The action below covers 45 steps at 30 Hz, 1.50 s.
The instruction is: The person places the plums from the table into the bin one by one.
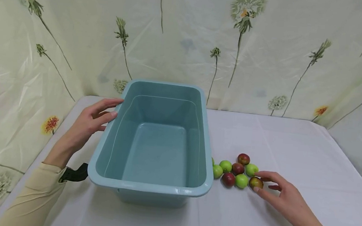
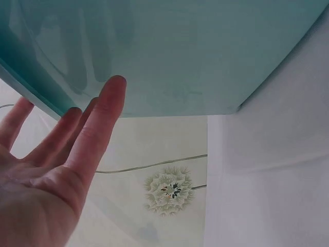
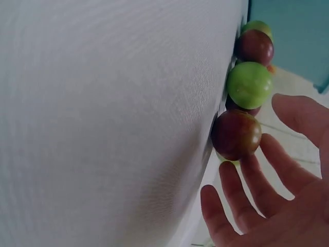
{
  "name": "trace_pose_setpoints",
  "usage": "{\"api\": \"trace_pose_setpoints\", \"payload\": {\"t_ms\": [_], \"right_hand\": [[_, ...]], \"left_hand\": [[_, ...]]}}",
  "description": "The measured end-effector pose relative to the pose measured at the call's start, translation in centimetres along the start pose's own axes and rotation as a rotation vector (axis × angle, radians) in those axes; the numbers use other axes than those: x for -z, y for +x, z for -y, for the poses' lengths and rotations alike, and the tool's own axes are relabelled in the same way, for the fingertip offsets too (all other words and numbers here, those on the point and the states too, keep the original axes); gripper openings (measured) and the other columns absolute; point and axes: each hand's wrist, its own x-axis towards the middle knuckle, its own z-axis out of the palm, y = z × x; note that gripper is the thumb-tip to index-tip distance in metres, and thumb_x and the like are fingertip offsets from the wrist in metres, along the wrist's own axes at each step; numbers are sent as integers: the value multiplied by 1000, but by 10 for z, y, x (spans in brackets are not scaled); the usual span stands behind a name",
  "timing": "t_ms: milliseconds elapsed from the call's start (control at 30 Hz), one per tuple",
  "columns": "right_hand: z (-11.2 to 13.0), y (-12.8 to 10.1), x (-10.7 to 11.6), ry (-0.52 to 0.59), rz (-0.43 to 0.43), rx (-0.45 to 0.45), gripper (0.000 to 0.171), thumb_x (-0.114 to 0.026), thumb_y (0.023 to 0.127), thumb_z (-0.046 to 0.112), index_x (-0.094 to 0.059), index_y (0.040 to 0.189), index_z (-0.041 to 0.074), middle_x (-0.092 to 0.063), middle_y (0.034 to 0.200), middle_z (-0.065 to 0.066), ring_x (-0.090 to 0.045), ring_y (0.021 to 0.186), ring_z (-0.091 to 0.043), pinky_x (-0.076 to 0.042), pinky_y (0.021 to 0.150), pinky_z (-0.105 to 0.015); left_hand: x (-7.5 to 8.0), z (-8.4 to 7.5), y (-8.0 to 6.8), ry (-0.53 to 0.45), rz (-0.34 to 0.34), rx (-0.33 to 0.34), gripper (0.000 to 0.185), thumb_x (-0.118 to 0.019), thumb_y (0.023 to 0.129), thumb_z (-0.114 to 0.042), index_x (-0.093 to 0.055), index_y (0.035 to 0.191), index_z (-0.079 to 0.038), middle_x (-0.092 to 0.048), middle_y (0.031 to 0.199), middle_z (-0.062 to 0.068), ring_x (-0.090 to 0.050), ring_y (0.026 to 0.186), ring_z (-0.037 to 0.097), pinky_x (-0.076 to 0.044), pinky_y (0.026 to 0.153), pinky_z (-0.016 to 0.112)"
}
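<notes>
A pale blue plastic tub stands on the table, its inside bare. My left hand is at the tub's left rim, its extended fingers against the outside wall. To the right of the tub lies a cluster of small round fruit, dark red and green, like plums. At the cluster's right end is a reddish-brown plum. My right hand reaches round this plum with fingers spread. In the right wrist view its fingertips are right by the plum, while the thumb stands apart from it.
Beside that plum lie green plums and dark red plums, several of each, close to the tub's right wall. A white cloth covers the table. Behind it hangs a flower-patterned sheet.
</notes>
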Motion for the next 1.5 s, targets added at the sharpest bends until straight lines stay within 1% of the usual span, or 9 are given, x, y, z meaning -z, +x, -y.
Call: {"api": "trace_pose_setpoints", "payload": {"t_ms": [133,300,500,700,867,1000,1100,1300,1500], "right_hand": [[-2,3,0,-8,49,-15,44,-74,89,35,-61,126,14,-62,121,-3,-55,106,-13,-51,84,-31],[-7,8,1,-14,91,-7,45,-75,88,31,-60,127,13,-62,121,-4,-55,105,-12,-51,84,-29],[-11,13,3,-11,110,16,44,-77,87,27,-62,127,16,-64,121,-2,-57,104,-15,-51,83,-30],[-13,15,4,-17,110,26,42,-77,87,25,-63,125,16,-65,120,0,-57,102,-13,-50,82,-29],[-12,16,4,-32,117,8,43,-77,86,28,-64,126,16,-64,121,0,-56,103,-16,-50,83,-30],[-10,15,4,-20,116,-4,43,-77,87,27,-63,126,14,-64,121,-3,-57,103,-21,-51,81,-31],[-9,14,4,-8,105,-7,42,-76,88,27,-64,125,13,-64,121,-4,-58,103,-21,-51,81,-31],[-3,13,4,-11,41,12,42,-75,88,35,-64,123,14,-67,115,-2,-58,102,-10,-51,81,-32],[5,12,4,20,-28,41,40,-73,89,35,-65,122,15,-68,111,0,-57,97,0,-50,80,-25]], "left_hand": [[-1,1,1,-32,8,9,46,-52,101,-33,-47,147,-24,-42,149,4,-55,119,25,-53,83,44],[-4,3,4,-135,27,7,46,-51,103,-30,-46,147,-20,-41,148,8,-57,114,26,-56,77,40],[-6,4,6,-250,49,9,44,-50,103,-24,-45,147,-15,-41,146,14,-65,101,24,-58,71,40],[-7,3,6,-297,55,39,45,-50,104,-26,-44,147,-16,-38,148,14,-68,94,23,-58,71,37],[-7,3,5,-308,48,47,46,-49,104,-27,-43,148,-16,-39,147,14,-68,96,23,-58,73,36],[-8,4,4,-305,44,54,46,-48,104,-28,-43,148,-18,-41,145,13,-67,98,22,-57,74,35],[-9,5,4,-304,39,59,46,-49,103,-29,-43,148,-18,-43,143,13,-67,98,22,-57,74,34],[-10,5,4,-304,33,58,46,-49,103,-29,-43,148,-19,-44,143,13,-67,100,22,-57,76,34],[-10,7,4,-300,29,55,47,-49,103,-29,-43,148,-19,-43,143,13,-66,102,21,-57,77,34]]}}
